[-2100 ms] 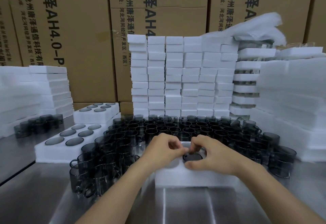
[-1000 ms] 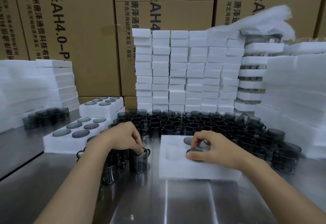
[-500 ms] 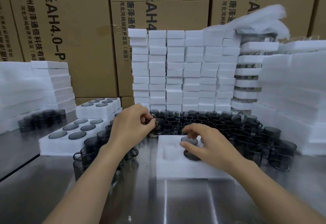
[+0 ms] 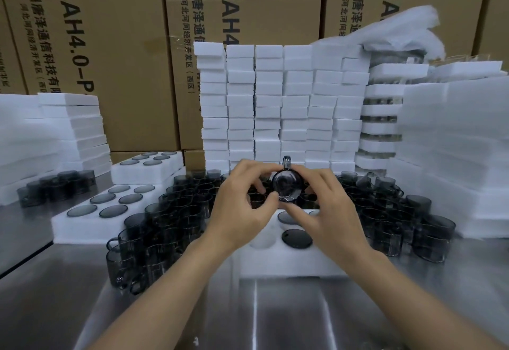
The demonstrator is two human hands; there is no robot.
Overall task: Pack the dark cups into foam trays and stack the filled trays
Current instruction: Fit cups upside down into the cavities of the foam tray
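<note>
Behind, brown cardboard cartons [image 4: 115,55] with black print form a flat wall. Below them a brushed steel table [image 4: 275,311] shows streaky reflections. Six columns of white, matte, rectangular foam blocks [image 4: 275,107] stand at its centre back, with more foam slabs piled left and right. A dense crowd of loose dark cups [image 4: 179,212], smoky translucent cylinders with loop handles, too many to count, spreads across the table's middle. On the left lies a filled foam tray [image 4: 82,228] showing six grey discs in two rows of three; a second filled tray [image 4: 148,170] sits behind it. The foam tray [image 4: 289,264] nearest the person shows one empty round pocket and three dark discs; the hands hide the rest. Above it, the left hand [image 4: 242,209] and right hand [image 4: 327,212] together pinch one dark cup [image 4: 286,186], turned on its side, round base toward the camera, handle up.
</note>
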